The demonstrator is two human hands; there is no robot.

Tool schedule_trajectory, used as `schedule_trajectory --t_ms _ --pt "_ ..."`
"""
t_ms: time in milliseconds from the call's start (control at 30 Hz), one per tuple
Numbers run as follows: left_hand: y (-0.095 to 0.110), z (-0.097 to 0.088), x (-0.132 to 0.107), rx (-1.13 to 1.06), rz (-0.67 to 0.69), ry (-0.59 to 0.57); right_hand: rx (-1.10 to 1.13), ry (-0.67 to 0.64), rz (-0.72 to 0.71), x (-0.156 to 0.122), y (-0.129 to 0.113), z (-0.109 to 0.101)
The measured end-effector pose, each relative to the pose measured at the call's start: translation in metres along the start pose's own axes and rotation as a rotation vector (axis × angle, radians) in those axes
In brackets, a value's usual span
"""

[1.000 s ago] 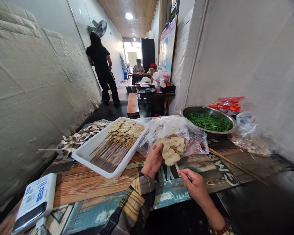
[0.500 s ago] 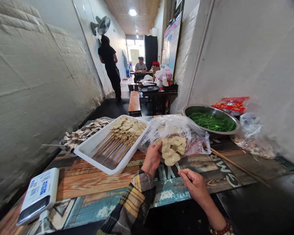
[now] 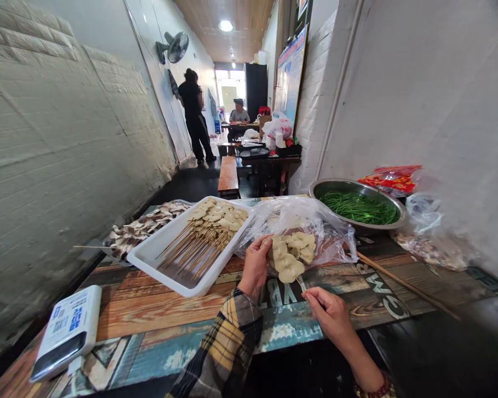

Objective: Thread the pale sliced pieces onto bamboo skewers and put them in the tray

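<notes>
My left hand is closed at the left edge of some pale, round, flat slices, its thumb and fingers pinching them. A thin wooden skewer sticks out from the lower slice toward me. The skewer's near end is pinched in my right hand, just below and right of the slices. More pale slices lie right behind, at the mouth of a clear plastic bag. Left of my hands, a white tray holds many skewers loaded with similar slices.
Sliced mushrooms lie at the back left. A steel bowl of green stalks, plastic bags and long wooden sticks are at right. A white device sits front left. Beyond the table are a bench and two people.
My left hand and the slices have shifted very slightly; the right hand stays pinched on the skewer. The standing person in the background has turned and shifted a little to the right.
</notes>
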State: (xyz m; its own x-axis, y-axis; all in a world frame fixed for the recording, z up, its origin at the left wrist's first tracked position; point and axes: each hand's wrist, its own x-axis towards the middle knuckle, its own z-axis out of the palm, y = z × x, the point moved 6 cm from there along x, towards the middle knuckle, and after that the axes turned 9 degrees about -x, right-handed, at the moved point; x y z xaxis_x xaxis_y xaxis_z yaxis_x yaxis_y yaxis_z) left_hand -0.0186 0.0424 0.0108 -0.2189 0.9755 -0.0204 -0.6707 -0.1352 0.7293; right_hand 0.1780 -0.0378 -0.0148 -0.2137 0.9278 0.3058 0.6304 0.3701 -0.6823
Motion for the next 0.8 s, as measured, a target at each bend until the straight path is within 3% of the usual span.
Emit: schedule_trajectory --t_ms 300,533,800 --pt "0.0005 -0.0034 0.0005 0.021 -0.008 0.040 0.012 0.000 0.008 0.0002 -0.0010 -0.0003" --pt "-0.0026 0.0041 -0.0021 -0.016 -0.072 -0.028 0.020 -0.010 -0.004 0.0008 0.0016 0.0013" --pt "-0.0029 0.0011 -0.0019 0.015 -0.063 -0.013 0.004 0.019 0.005 -0.0004 -0.0041 -0.0028"
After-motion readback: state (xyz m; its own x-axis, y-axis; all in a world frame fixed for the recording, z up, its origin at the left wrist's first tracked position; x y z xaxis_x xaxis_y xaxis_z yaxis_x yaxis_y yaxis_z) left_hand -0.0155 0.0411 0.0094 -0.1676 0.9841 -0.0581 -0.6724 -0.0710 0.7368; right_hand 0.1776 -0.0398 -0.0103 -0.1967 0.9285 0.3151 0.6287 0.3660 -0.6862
